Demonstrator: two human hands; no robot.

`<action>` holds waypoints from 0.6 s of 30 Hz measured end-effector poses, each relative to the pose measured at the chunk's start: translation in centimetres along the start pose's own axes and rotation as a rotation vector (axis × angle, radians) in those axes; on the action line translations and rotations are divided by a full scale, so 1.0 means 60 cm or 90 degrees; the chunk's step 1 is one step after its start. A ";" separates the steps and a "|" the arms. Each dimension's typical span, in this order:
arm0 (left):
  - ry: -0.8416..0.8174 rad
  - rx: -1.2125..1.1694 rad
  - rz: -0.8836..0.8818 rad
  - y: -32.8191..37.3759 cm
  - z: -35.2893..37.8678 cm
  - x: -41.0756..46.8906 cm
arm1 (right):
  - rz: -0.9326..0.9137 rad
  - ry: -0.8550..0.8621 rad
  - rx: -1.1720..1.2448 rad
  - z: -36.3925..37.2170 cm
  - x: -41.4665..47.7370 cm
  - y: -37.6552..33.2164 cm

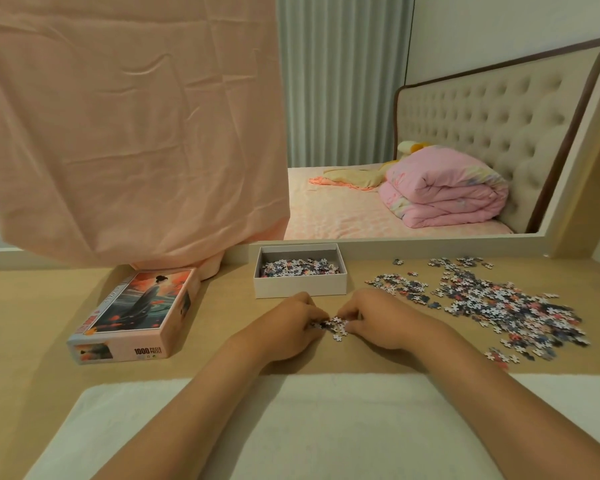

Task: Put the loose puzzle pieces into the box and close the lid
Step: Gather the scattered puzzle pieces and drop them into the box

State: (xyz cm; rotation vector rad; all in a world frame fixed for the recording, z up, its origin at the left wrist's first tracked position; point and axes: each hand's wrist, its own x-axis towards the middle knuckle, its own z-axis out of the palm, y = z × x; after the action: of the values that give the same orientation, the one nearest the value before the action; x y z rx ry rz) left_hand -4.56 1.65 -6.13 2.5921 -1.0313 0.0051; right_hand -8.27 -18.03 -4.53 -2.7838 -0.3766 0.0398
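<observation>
Before the open box [300, 288], both hands [293, 323] [378, 320] gather pieces [336, 325].

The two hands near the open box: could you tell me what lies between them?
In the head view, a small cluster of puzzle pieces lies on the table between the left hand and right hand, whose fingertips gather it, just before the open box.
</observation>
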 end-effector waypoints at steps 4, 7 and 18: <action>0.021 -0.032 -0.033 -0.002 -0.016 0.003 | -0.016 0.027 0.040 0.002 0.005 0.007; -0.031 0.012 -0.088 -0.020 -0.028 -0.007 | -0.008 -0.005 0.044 -0.008 -0.003 0.013; 0.007 -0.036 -0.015 -0.004 -0.016 0.008 | 0.016 -0.013 0.103 0.004 0.023 -0.005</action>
State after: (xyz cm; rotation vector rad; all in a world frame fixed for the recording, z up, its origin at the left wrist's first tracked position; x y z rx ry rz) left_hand -3.95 1.81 -5.26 2.5510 -0.9822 -0.0163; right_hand -7.06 -17.30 -4.65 -2.6297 -0.3288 0.1000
